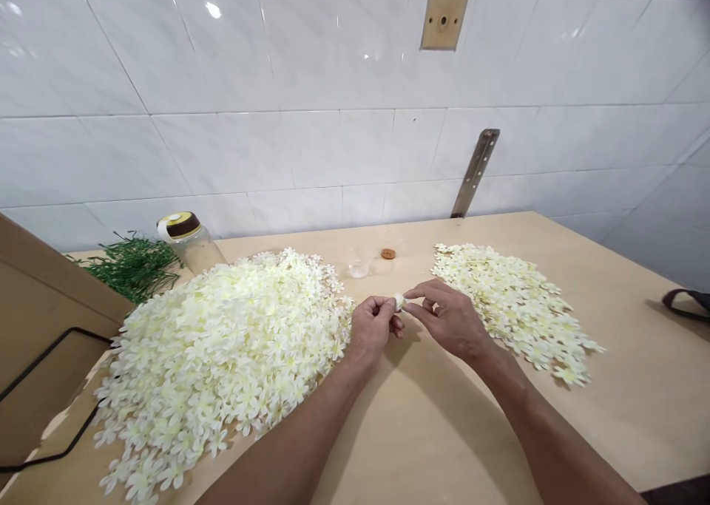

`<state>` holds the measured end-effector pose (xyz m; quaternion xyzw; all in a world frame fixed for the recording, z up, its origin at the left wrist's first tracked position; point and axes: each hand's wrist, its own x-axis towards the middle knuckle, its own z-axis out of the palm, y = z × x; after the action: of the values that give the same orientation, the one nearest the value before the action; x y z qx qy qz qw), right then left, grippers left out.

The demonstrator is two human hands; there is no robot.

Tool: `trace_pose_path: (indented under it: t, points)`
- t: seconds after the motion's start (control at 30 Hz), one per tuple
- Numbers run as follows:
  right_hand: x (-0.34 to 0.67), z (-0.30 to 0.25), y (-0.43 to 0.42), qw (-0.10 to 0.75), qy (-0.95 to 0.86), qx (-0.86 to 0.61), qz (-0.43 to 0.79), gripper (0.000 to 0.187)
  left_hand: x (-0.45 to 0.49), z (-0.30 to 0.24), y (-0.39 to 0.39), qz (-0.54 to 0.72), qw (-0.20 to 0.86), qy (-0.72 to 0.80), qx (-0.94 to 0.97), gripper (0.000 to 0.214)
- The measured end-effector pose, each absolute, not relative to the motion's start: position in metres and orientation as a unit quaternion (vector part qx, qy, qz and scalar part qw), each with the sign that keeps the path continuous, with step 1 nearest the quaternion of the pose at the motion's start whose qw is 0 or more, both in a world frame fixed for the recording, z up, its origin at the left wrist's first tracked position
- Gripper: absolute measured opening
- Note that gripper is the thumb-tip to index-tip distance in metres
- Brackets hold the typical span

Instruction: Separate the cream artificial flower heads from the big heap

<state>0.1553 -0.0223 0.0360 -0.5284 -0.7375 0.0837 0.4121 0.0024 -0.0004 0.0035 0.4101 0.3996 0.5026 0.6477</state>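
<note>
Between my two hands is a small white artificial flower (399, 302), partly covered by fingertips. My left hand (373, 326) pinches it from the left with thumb and forefinger. From the right, the thumb and fingertips of my right hand (447, 316) close on its other side. A large heap of cream-white artificial flowers (222, 342) lies to the left of my left hand. Beyond my right hand, a flatter spread of similar flowers (510, 298) covers part of the wooden table (421, 431).
A clear bottle with a brown and yellow lid (186, 231) stands behind the heap beside green artificial sprigs (130, 265). A small clear dish (358, 268) and an orange-brown oval piece (388, 253) lie near the tiled wall. A perforated metal bar (475, 172) leans there.
</note>
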Motion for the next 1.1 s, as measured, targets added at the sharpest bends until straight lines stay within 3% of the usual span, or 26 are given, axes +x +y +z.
trace_pose_path:
  t: [0.9, 1.1]
  points:
    - [0.146, 0.025, -0.018, 0.459, -0.66, -0.571, 0.167, 0.018, 0.0, 0.0, 0.005, 0.492, 0.659, 0.376, 0.428, 0.035]
    - [0.145, 0.024, -0.018, 0.441, -0.644, -0.595, 0.19, 0.026, 0.0, -0.001, 0.005, 0.507, 0.674, 0.365, 0.393, 0.037]
